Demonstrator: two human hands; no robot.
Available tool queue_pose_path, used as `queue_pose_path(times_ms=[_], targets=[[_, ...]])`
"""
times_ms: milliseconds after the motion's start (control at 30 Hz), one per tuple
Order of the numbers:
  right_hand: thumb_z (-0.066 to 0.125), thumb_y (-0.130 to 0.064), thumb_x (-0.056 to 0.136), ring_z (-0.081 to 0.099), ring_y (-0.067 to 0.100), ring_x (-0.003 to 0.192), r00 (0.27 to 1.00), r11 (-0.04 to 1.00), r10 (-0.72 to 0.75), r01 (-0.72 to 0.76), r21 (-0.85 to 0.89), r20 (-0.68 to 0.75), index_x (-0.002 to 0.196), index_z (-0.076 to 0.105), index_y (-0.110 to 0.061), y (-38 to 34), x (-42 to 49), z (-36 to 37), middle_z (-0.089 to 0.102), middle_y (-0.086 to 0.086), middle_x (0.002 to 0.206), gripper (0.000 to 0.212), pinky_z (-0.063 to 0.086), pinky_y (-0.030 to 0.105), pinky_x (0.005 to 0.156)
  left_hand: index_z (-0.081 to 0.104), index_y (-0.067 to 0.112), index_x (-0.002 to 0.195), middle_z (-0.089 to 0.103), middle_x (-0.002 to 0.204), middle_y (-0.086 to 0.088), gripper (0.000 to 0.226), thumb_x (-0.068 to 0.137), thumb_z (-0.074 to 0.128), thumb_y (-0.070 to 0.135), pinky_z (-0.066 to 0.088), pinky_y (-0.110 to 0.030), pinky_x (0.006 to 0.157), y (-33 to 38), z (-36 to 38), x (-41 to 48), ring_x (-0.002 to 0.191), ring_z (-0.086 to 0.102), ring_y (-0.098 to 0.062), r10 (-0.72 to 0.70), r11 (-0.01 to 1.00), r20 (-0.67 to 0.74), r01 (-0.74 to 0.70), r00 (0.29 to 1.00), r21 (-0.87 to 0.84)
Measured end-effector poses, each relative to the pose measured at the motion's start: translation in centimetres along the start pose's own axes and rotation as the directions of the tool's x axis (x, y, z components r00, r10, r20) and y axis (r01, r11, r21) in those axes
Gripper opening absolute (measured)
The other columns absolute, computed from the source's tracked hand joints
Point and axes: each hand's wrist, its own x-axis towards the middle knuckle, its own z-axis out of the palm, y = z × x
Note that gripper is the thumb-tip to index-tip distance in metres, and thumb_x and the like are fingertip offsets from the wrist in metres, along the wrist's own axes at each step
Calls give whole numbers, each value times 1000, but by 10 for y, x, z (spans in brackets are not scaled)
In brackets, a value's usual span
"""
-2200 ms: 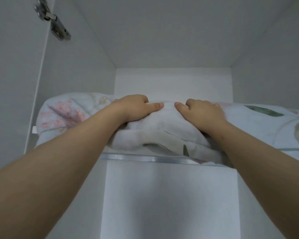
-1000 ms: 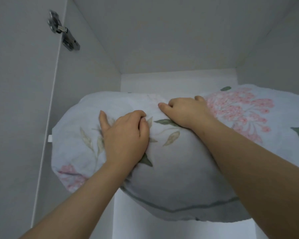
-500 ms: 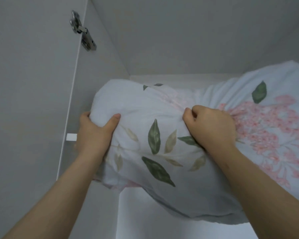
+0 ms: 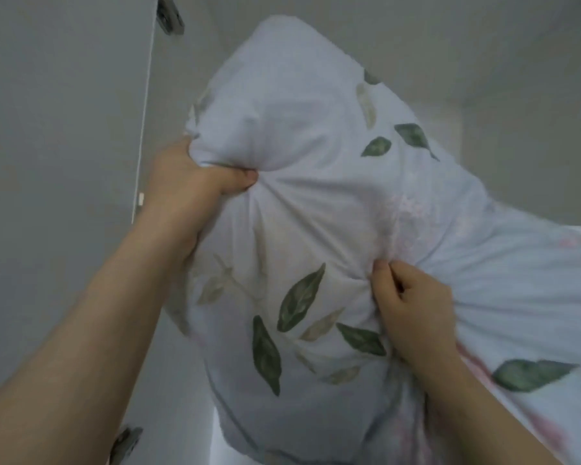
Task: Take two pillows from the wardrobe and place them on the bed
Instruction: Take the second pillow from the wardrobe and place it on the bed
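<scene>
Right now, from where I sit watching the head view:

Pillow: a white pillow (image 4: 316,203) printed with green leaves and faint pink blossoms fills the middle of my view, standing roughly on end, its upper corner close to the wardrobe ceiling (image 4: 416,25).

Left hand: my left hand (image 4: 188,182) is closed on the pillow's left edge, thumb pressed into the cloth from the front, the fabric bunched and creased around the grip; the other fingers are hidden behind the pillow.

Right hand: my right hand (image 4: 413,317) is clenched on a pinch of the cover near the lower middle, folds radiating from the fist.

Second fabric: more of the same floral cloth (image 4: 534,313) spreads to the right and behind my right hand; I cannot tell whether it is a second pillow or part of the first.

Wardrobe: grey inner walls surround the pillow, with the open door (image 4: 57,112) on the left.

Hinges: one metal hinge (image 4: 170,15) sits at the top left, another (image 4: 125,444) at the bottom left, both blurred.
</scene>
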Motion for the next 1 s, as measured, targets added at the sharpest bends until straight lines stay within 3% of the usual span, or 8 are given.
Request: queue_pose_path(times_ms=[233, 500, 600, 633, 733, 833, 900, 1000], targets=[[47, -23, 94, 37, 7, 43, 938, 964, 250, -265, 32, 239, 45, 30, -19, 55, -72, -25, 39, -6, 42, 52, 29, 27, 46, 64, 6, 87, 67, 85, -10, 49, 47, 66, 34, 43, -34, 68, 32, 45, -75, 86, 62, -29, 165, 900, 227, -241, 960, 363], [47, -22, 91, 34, 11, 47, 937, 958, 272, -284, 27, 219, 55, 31, -19, 63, -113, -100, 37, -6, 48, 40, 26, 27, 48, 41, 26, 58, 47, 62, 10, 26, 64, 66, 29, 37, -28, 64, 7, 70, -173, 83, 58, -25, -176, 799, 467, -151, 867, 582], [57, -18, 80, 50, 15, 74, 933, 985, 173, -169, -40, 315, 79, 54, -22, 50, -121, -111, 57, -5, 81, 5, 36, 24, 61, 35, 29, 56, 54, 68, 7, 36, 72, 68, 26, 36, -26, 65, -5, 64, -212, 81, 55, -21, -280, 740, 576, -209, 768, 639], [58, -17, 74, 52, 18, 92, 923, 991, 134, -116, -70, 360, 97, 59, -23, 47, -125, -113, 59, -2, 101, 24, 38, 24, 73, 36, 30, 56, 60, 75, 3, 36, 72, 68, 28, 38, -26, 65, -9, 60, -222, 83, 58, -22, -311, 725, 607, -231, 731, 649], [54, -27, 63, 24, 22, 137, 771, 992, 39, 48, -119, 636, 135, 36, -36, 42, -141, -119, 28, -4, 150, 74, 22, 41, 108, 37, 29, 56, 55, 66, 12, 31, 63, 67, 34, 48, -31, 68, -17, 43, -248, 82, 61, -23, -424, 688, 656, -248, 624, 682], [65, -35, 71, 5, 19, 145, 448, 986, 46, 123, -112, 893, 139, 25, -43, 34, -159, -122, 23, -13, 152, 79, 1, 51, 115, 38, 31, 55, 45, 59, 18, 34, 66, 70, 31, 44, -27, 67, -16, 27, -270, 77, 58, -19, -475, 667, 676, -270, 564, 694], [74, -45, 66, 20, 16, 141, 291, 995, 52, 71, -75, 955, 138, 26, -42, 26, -178, -121, 35, -14, 145, 87, 3, 54, 115, 45, 30, 61, 48, 63, 15, 28, 70, 71, 24, 42, -26, 67, -12, 19, -284, 76, 57, -16, -495, 674, 692, -270, 526, 688], [76, -55, 60, 45, 12, 123, 306, 999, 40, -30, -32, 951, 130, 39, -41, 19, -213, -112, 53, -15, 130, 81, 19, 49, 111, 61, 22, 91, 61, 81, 5, 22, 71, 71, 25, 43, -26, 69, -12, 2, -307, 80, 57, -13, -562, 653, 691, -268, 455, 708]])
